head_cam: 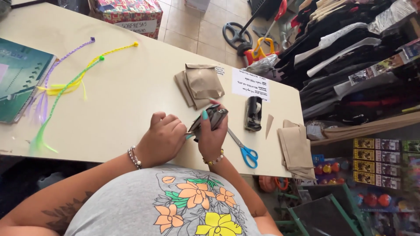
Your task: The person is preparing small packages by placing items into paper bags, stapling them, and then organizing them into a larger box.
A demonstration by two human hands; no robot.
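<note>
A long cream table (122,100) is seen from above, with both forearms brought in over its near edge. The right hand (213,135) is raised on its wrist, its fingers curled tightly around a dark stapler (210,120) that is held tilted just above the tabletop, one turquoise-nailed finger laid along its upper side. The left hand (162,139) is set just beside it, knuckles up and fingers bent inward into a loose fist, the fingertips drawn toward the stapler's near end; whether anything is pinched there cannot be told. At the far left edge a green notebook (19,76) is laid, and braided cords (65,83) in purple, yellow and green are stretched across the table beside it. A box wrapped in patterned red paper (131,13), bearing a pale label, is seen on the floor beyond the table. A small pile of brown paper envelopes (199,83) is placed beyond the hands, and a second pile of brown paper bags (296,146) is laid at the right end. A white slip of paper (250,84) with handwriting is set near the far right edge, with a black stamp (253,112) just below it. Blue-handled scissors (245,150) are laid to the right of the right hand.
</note>
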